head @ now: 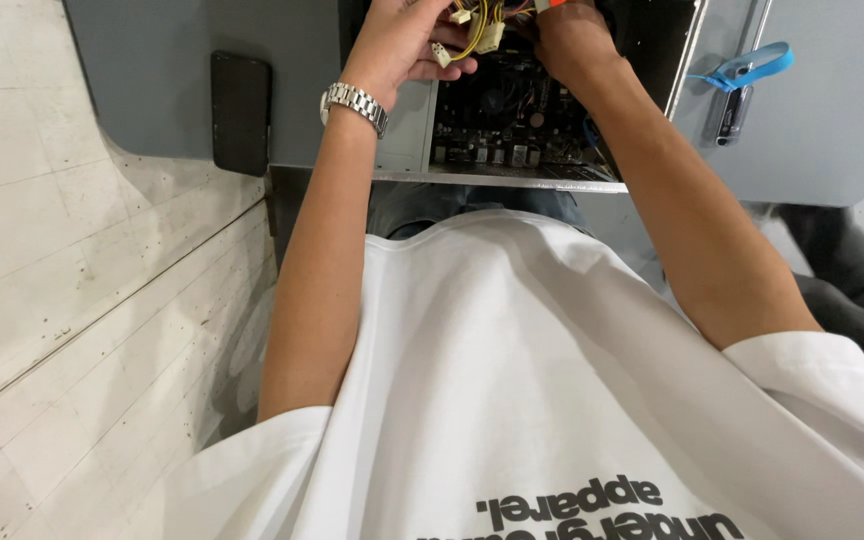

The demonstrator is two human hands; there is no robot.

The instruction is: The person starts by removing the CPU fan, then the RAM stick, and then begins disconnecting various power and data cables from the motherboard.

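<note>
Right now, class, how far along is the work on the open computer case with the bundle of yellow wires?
Done: the grey metal computer case lies open, its dark circuit board exposed. In hand: the left hand and right hand both hold the bundle of yellow wires with pale plastic connectors above the board. Left: at least one connector hangs unplugged.

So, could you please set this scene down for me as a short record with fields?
Left hand: left hand holds a bundle of yellow wires with pale plugs
Right hand: right hand grips the same wires
Below the hands: open computer case with a dark circuit board
Wrist: metal watch on the left
On the grey table: black phone; blue strap
</note>
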